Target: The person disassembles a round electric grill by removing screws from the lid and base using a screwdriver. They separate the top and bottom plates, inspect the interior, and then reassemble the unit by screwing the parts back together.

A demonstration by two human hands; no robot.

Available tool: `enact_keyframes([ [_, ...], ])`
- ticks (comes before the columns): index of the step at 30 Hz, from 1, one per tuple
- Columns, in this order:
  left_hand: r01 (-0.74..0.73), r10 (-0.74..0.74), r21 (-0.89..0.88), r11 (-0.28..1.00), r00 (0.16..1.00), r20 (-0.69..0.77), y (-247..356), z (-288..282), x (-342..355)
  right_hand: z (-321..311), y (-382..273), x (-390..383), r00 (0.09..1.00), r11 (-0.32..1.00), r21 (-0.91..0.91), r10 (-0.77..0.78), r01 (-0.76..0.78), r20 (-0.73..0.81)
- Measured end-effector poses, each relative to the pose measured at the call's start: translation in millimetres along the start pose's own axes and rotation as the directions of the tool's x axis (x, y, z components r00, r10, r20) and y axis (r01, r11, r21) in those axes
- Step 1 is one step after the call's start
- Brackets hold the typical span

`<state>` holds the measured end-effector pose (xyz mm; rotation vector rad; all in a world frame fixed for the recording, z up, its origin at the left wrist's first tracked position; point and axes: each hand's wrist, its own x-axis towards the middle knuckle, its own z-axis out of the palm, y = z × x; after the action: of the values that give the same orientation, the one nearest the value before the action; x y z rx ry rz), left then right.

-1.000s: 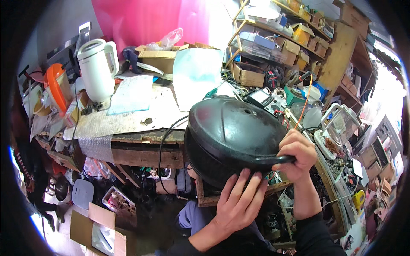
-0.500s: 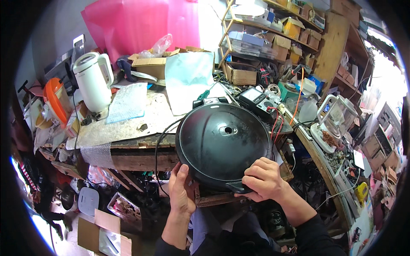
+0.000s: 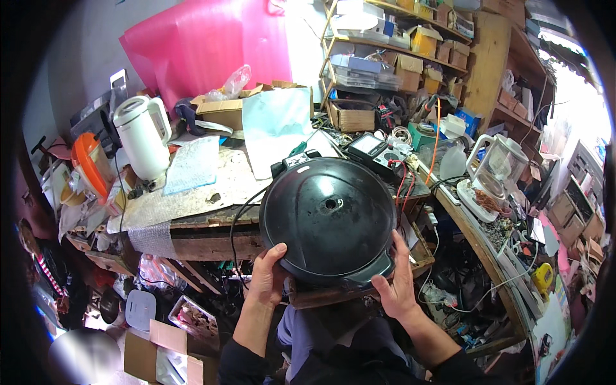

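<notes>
A round black cooker (image 3: 321, 231) with its lid on sits at the front edge of the cluttered bench, in front of me. Its domed lid has a small hole near the middle, and a handle lug (image 3: 372, 273) juts from the front right rim. My left hand (image 3: 266, 279) grips the cooker's lower left side, thumb up against the rim, other fingers partly hidden. On the front right side, my right hand (image 3: 399, 282) holds it with the thumb by the lug and fingers up along the side. A black cord (image 3: 232, 234) hangs at the left.
A white jug-shaped appliance (image 3: 141, 138) and stained papers (image 3: 192, 167) lie left on the bench. A meter (image 3: 369, 146) with red leads stands behind the cooker. On the right are a glass jug (image 3: 500, 163) and loose parts. An open carton (image 3: 138, 359) sits on the floor.
My right hand has let go of its closed grip on the lug and spread along the cooker's right side. The cooker has turned slightly, its lug now farther right. My left hand stays at the lower left.
</notes>
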<state>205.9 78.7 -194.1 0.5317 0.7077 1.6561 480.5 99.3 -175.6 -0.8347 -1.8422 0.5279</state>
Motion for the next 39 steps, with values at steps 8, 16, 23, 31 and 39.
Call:
enact_keyframes([
  [8,-0.163,0.154,-0.113,0.980,0.984,-0.085,-33,8,-20,-9,9,23,0.994,0.899,0.427,0.066,-0.097,0.089],
  [16,-0.324,0.251,-0.186,0.928,0.909,-0.333,-57,49,-18,-2,47,154,0.977,0.907,0.422,-0.099,0.010,0.189],
  [23,-0.461,0.351,-0.222,0.859,0.847,-0.398,-52,110,28,23,98,246,0.993,0.965,0.260,-0.059,0.030,0.103],
  [31,-0.416,0.364,-0.090,0.905,0.865,-0.344,-59,119,42,27,66,267,0.972,0.793,-0.562,-0.188,0.236,0.143],
  [39,-0.070,0.084,0.061,0.996,0.960,-0.266,-67,77,24,69,11,263,0.899,0.802,-0.408,-0.371,0.437,0.233],
])
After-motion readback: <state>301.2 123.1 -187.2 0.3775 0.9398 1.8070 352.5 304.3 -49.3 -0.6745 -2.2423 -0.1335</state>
